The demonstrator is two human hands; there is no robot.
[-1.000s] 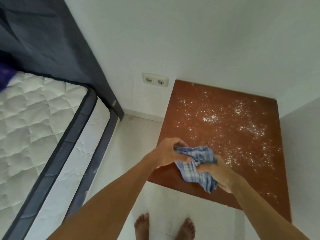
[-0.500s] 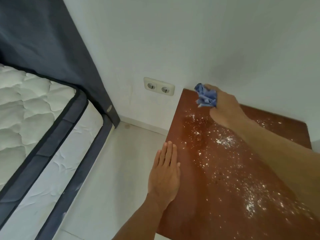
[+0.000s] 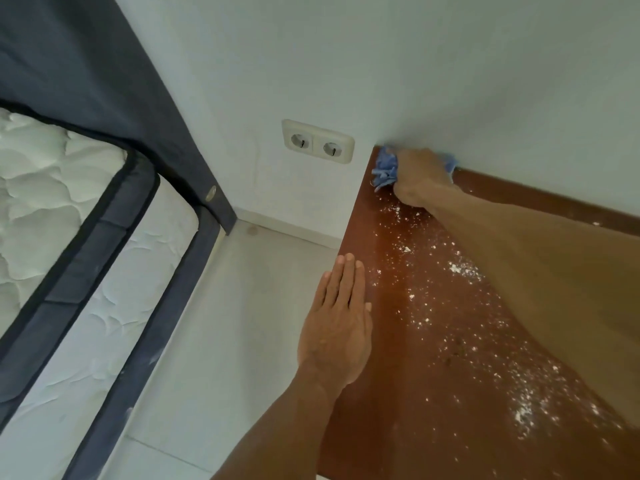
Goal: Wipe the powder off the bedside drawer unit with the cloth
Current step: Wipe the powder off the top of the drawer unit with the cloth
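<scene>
Right hand [image 3: 420,178] fingers grip the bunched cloth [image 3: 383,169] at the unit's [image 3: 388,393] far-left corner by the wall, left hand [image 3: 337,327] flat and open on its edge, powder [image 3: 460,327] still all over, wiping barely begun.

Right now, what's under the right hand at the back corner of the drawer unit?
A bunched blue cloth, pressed onto the drawer unit by the right hand. Whether powder lies beneath is hidden.

Single head view, steeply down, close over drawer unit [image 3: 433,358]
</scene>
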